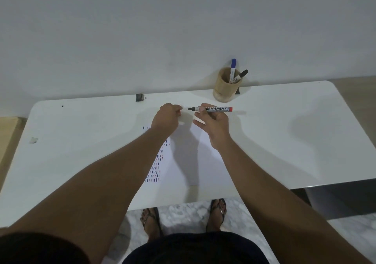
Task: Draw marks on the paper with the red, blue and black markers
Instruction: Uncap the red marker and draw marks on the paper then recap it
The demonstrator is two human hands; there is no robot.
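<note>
My right hand (pixel 213 121) holds the red marker (pixel 211 109) level above the far end of the paper, bare tip pointing left, red end cap on the right. My left hand (pixel 167 118) is closed into a fist just left of the tip; what it grips is hidden. The white paper (pixel 191 158) lies on the table under my forearms, with rows of small red, blue and black marks (pixel 155 170) down its left side. The blue marker (pixel 233 68) and the black marker (pixel 241 75) stand capped in a wooden cup (pixel 223 91).
The white table (pixel 284 141) ends against a plain wall. The wooden cup stands at the back edge, right of my hands. A small dark clip (pixel 139 97) sits at the back edge and a scrap (pixel 33 140) near the left edge. My sandalled feet show below the front edge.
</note>
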